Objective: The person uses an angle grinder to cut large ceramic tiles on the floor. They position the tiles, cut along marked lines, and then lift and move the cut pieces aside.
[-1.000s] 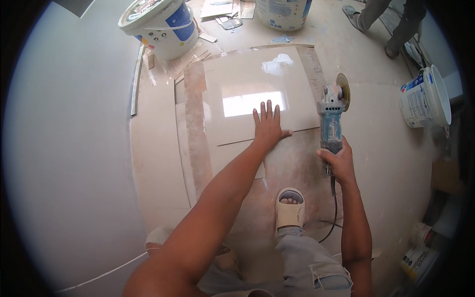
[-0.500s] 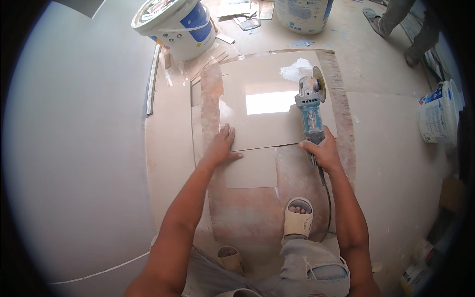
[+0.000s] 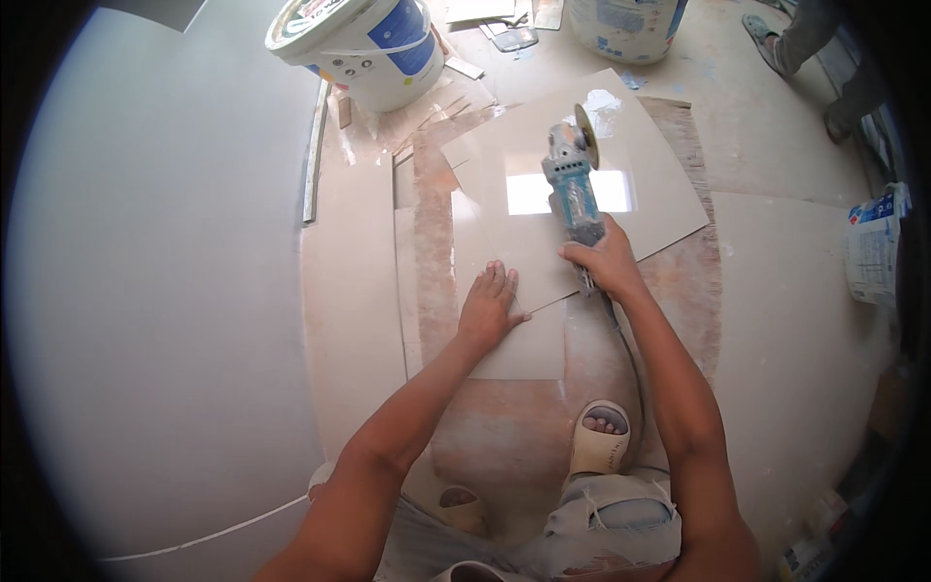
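Note:
My right hand is wrapped round the rear of a teal and grey angle grinder. Its thin disc points away from me, above a large glossy cream tile. That tile lies at an angle, with a white smear near its far corner. My left hand rests flat with fingers stretched, on the tile's near left corner. Under this corner a smaller tile piece shows. A dusty reddish-brown board lies beneath both.
White buckets stand at the far left, far middle and right. The grinder's cord runs down past my sandalled foot. Another person's legs are at the far right. A pale wall rises on the left.
The large tile has turned counter-clockwise, its right side swinging away from me. My left hand has shifted right onto its near corner. The grinder has moved left in my right hand.

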`<state>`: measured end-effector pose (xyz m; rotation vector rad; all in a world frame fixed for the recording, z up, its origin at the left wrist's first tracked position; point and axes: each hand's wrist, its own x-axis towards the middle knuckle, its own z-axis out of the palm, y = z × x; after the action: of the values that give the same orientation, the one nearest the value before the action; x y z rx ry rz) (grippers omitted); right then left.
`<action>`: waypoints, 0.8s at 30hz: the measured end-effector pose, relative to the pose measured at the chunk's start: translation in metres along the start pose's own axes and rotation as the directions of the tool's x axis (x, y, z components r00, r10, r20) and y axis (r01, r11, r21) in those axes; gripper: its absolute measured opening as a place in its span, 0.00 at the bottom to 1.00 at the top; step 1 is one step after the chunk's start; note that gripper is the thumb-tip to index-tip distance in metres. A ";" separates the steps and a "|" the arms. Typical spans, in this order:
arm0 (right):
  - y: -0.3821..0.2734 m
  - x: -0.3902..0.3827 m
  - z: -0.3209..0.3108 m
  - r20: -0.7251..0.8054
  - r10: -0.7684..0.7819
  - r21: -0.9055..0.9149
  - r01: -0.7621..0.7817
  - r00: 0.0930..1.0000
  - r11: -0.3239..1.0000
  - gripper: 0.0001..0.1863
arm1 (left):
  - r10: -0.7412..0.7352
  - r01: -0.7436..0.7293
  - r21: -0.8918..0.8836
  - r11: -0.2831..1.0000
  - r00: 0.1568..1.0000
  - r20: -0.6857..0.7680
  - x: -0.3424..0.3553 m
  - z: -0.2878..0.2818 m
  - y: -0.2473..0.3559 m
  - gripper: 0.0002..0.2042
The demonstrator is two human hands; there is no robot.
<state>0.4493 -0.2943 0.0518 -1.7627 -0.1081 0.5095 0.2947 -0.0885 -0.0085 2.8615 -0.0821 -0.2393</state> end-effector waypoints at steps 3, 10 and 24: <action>-0.005 0.027 0.030 0.066 0.036 -0.086 -0.030 0.997 0.996 0.41 | -0.048 0.048 -0.001 0.999 0.999 0.008 0.001 -0.003 0.010 0.42; -0.027 0.064 0.117 0.199 0.030 -0.144 -0.001 0.980 0.990 0.43 | -0.106 0.084 0.121 0.989 0.977 0.187 0.003 -0.016 0.017 0.42; -0.019 0.103 0.170 0.157 0.042 -0.190 -0.012 0.987 0.982 0.41 | -0.141 0.143 0.009 0.990 0.958 0.249 0.007 -0.011 0.015 0.40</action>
<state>0.4791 -0.1008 0.0121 -1.9078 -0.2529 0.6795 0.3028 -0.1008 0.0055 2.8160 0.0763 -0.6257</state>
